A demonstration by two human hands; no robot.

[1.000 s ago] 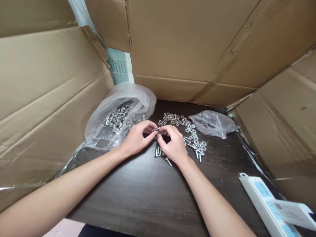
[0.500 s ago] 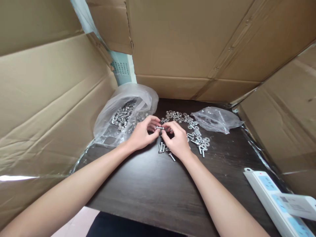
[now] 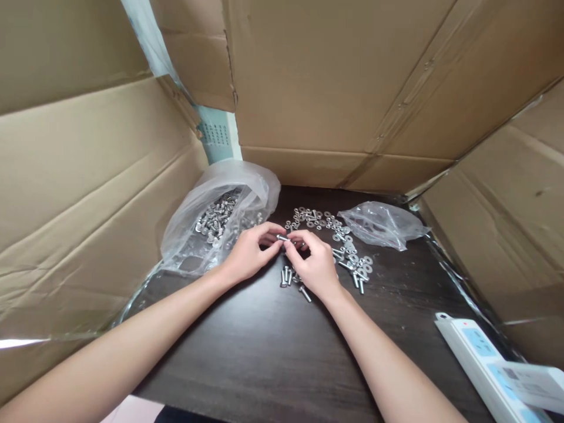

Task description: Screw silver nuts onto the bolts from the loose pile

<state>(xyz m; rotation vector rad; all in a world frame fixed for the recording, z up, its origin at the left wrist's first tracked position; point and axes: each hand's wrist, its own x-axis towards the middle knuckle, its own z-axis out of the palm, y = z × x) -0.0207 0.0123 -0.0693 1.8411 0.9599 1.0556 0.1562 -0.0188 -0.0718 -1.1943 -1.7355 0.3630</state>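
Observation:
My left hand (image 3: 249,254) and my right hand (image 3: 314,264) meet over the dark wooden table (image 3: 264,346), fingertips pinched together on one small metal bolt (image 3: 282,238). Several finished bolts (image 3: 291,277) lie on the table just below my hands. Loose washers and nuts (image 3: 328,226) spread in an arc behind and to the right of my right hand. A clear plastic bag of bolts (image 3: 215,220) lies open at my left hand's far side.
A smaller, nearly flat clear bag (image 3: 383,224) rests at the right rear. A white power strip (image 3: 489,370) lies at the table's front right. Cardboard walls (image 3: 335,88) stand along the left, back and right.
The hands stay pinched on the bolt with small finger shifts; the camera view has tilted slightly, so everything sits a little lower in the picture.

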